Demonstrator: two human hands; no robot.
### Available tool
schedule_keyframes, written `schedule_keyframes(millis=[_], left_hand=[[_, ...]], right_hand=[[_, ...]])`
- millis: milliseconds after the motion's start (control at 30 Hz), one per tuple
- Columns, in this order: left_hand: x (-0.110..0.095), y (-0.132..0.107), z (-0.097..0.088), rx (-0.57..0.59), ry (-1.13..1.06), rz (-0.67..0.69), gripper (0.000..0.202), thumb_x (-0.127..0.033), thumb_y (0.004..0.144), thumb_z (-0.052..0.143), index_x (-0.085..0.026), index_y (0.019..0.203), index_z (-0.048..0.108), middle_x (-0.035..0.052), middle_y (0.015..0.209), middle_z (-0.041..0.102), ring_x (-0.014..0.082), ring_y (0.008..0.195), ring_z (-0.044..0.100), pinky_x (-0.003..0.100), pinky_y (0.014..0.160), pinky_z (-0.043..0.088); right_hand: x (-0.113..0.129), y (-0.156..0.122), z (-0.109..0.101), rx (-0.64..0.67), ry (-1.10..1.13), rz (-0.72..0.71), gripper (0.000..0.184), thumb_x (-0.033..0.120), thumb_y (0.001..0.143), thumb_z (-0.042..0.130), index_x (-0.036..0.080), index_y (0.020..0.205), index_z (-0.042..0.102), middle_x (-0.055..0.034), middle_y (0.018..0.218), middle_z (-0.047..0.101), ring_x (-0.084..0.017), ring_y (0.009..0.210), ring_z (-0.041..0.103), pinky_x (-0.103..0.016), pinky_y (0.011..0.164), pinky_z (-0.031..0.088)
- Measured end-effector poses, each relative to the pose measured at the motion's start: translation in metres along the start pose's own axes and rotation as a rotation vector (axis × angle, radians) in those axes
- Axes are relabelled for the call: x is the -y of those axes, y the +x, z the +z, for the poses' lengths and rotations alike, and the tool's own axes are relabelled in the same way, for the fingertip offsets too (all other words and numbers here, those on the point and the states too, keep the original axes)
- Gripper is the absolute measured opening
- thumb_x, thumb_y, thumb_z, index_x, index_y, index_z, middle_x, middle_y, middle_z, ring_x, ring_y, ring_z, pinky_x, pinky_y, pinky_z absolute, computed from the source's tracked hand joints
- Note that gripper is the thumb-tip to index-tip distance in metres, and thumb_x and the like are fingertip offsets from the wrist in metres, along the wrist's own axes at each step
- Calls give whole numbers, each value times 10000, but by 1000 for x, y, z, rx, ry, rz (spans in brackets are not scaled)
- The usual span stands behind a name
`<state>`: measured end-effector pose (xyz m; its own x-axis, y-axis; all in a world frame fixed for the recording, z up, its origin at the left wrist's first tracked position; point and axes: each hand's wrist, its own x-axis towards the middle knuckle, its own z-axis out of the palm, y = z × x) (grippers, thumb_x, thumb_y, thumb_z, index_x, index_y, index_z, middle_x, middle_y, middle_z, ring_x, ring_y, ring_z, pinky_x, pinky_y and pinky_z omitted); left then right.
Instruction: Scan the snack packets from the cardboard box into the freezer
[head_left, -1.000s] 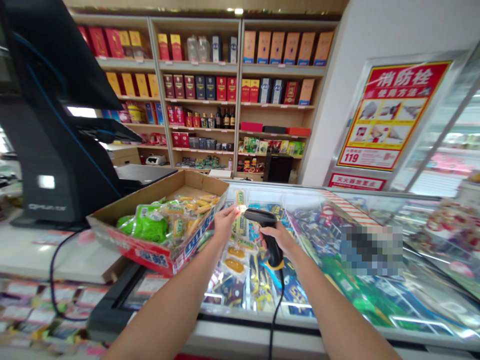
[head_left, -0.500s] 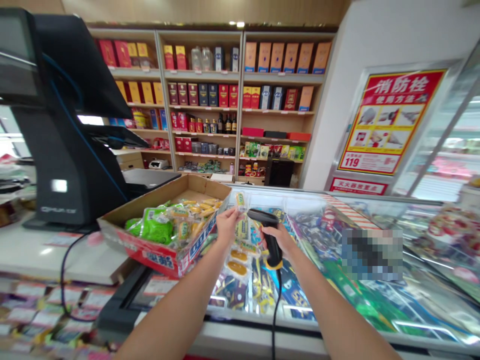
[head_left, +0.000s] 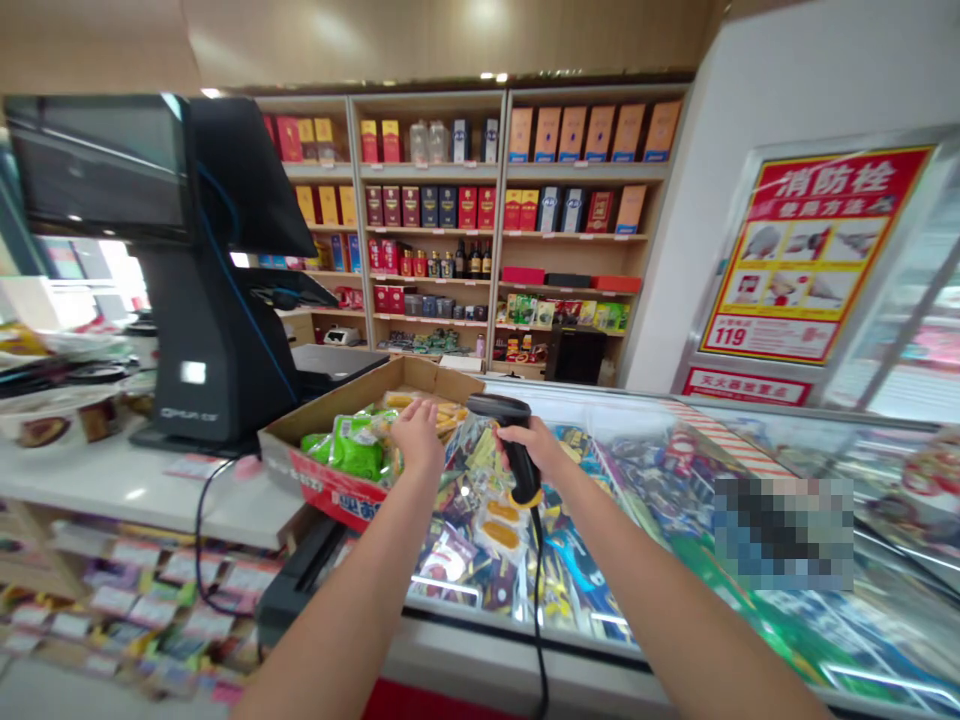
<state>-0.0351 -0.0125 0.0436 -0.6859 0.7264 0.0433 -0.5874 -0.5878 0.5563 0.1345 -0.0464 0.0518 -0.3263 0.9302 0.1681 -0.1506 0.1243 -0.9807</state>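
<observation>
My right hand (head_left: 531,447) is wrapped round the handle of a black barcode scanner (head_left: 501,408). The scanner's head points left, and its cable hangs down past the counter edge. My left hand (head_left: 418,435) is over the right part of an open cardboard box (head_left: 341,497), fingers stretched and apart with no packet visible in them. Inside the box lie bright green packets (head_left: 355,446) and small clear packs of yellow snacks (head_left: 448,412). Below the scanner, on the freezer's glass top, rest two clear packs with golden-brown pieces (head_left: 501,533).
A black checkout terminal (head_left: 217,330) stands on the white counter (head_left: 247,495) at the left. The glass-topped freezer (head_left: 517,625) holds many coloured packages. Shelves (head_left: 431,175) of boxes and bottles line the back wall. A red notice (head_left: 814,250) hangs at the right.
My left hand has moved left from the scanner to above the box, and the small packet it held is gone from its fingers. The scanner has shifted slightly left. The view has turned left.
</observation>
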Motion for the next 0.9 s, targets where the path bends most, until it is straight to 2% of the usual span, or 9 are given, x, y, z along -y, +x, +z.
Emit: schedule_keyframes(millis=[100,233,367,467,600,700,767,833,900], left_hand=[[8,-7,-5,44,40,-8,179,-125,592,718,-155,729,608,36,772,646,159,802,646,320,856,533],[22,-19,-2,138,142,-38,222,-159,580,714,-152,792,651,52,828,670,160,820,649,303,831,516],[44,-29,4,394,353,-120,292,-224,588,740,-129,858,683,68,808,693,163,733,646,315,761,512],[68,-39,10,614,623,-138,209,-198,622,730,-132,819,705,74,761,701,190,724,648,334,755,509],[102,-57,15,843,1050,-5,175,-134,683,689,-139,853,730,147,919,729,280,934,663,386,887,471],[121,-70,9,947,1322,82,397,-183,741,665,-156,1136,694,216,1211,649,357,1180,568,444,996,391],[130,-76,2,1003,1456,91,470,-240,763,659,-222,1233,651,216,1353,557,406,1291,464,516,1034,325],[136,-78,-5,1039,1535,79,387,-272,756,668,-254,1142,693,203,1376,530,448,1296,435,584,1029,278],[140,-77,-10,1014,1507,85,185,-246,723,689,-207,899,731,201,1233,603,436,1179,523,578,1000,297]], right_hand=[[-2,-3,-3,-7,-3,9,188,322,570,688,153,598,610,-6,499,591,-137,380,540,-264,390,427],[-1,-11,-23,-77,26,2,192,319,562,697,155,610,606,-6,517,599,-134,385,539,-258,379,422],[-4,-21,-54,-189,67,3,185,298,580,694,150,671,630,-3,539,608,-122,402,540,-244,394,437],[-14,-29,-79,-252,88,23,173,298,605,683,150,665,617,-6,542,602,-113,396,525,-237,387,428],[-31,-37,-101,-327,118,35,172,292,610,694,154,667,609,-6,535,596,-121,393,525,-244,382,425],[-41,-38,-106,-370,125,55,167,285,613,699,158,683,615,-7,521,596,-134,390,531,-256,376,422],[-44,-38,-107,-374,115,60,167,286,604,701,159,670,615,-9,513,598,-139,384,534,-264,377,428],[-45,-37,-106,-372,103,60,174,294,592,706,156,648,617,-11,507,599,-140,379,537,-266,377,429],[-45,-36,-105,-373,97,55,182,304,586,710,154,635,620,-10,505,598,-140,377,538,-263,372,424]])
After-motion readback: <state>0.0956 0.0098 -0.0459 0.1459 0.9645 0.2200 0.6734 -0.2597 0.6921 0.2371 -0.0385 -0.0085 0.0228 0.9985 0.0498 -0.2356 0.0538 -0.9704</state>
